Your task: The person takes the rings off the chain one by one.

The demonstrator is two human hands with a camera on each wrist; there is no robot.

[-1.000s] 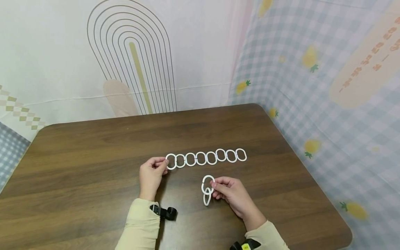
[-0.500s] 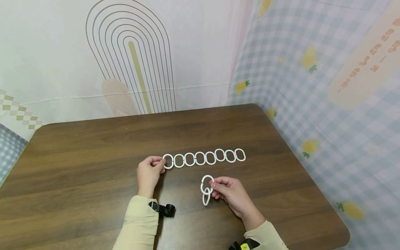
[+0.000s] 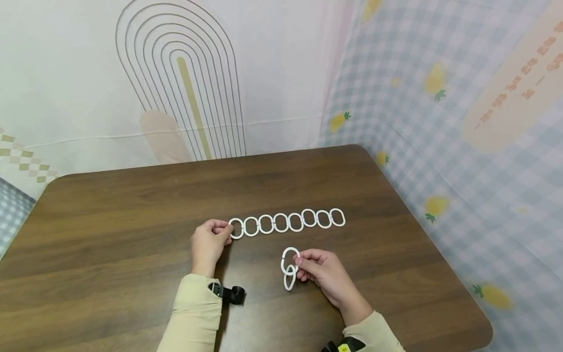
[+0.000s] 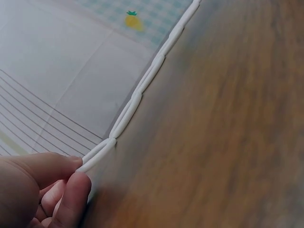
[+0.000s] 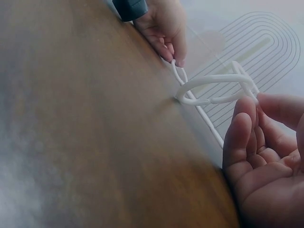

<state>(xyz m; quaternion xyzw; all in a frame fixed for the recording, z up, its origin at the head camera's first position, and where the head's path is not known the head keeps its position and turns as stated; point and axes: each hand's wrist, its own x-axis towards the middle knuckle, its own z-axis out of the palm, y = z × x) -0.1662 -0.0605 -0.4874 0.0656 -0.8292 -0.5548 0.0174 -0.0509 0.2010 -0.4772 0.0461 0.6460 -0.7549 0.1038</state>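
Note:
Several white oval rings, which look like plastic links, form a row (image 3: pixel 267 232) across the table, joined or touching end to end. At its left end my left hand (image 3: pixel 208 247) pinches the end ring (image 4: pixel 95 162) between thumb and forefinger. Nearer to me, my right hand (image 3: pixel 327 274) holds a pair of linked rings by thumb and fingertips. The upper ring (image 3: pixel 283 264) has a small split in its left side; the lower ring (image 3: pixel 285 282) hangs from it. In the right wrist view, one ring (image 5: pixel 213 79) of this pair also shows a split.
A brown wood-grain table (image 3: pixel 132 215) with rounded corners lies beneath both hands. Behind it hangs a patterned white cloth (image 3: pixel 281 58), and a checked cloth with pineapples (image 3: pixel 404 112) runs along the right side. Black straps (image 3: pixel 226 293) sit on the wrists.
My left hand and the row have shifted very slightly left in the head view, as has the background. The right hand keeps hold of the linked pair in nearly the same spot.

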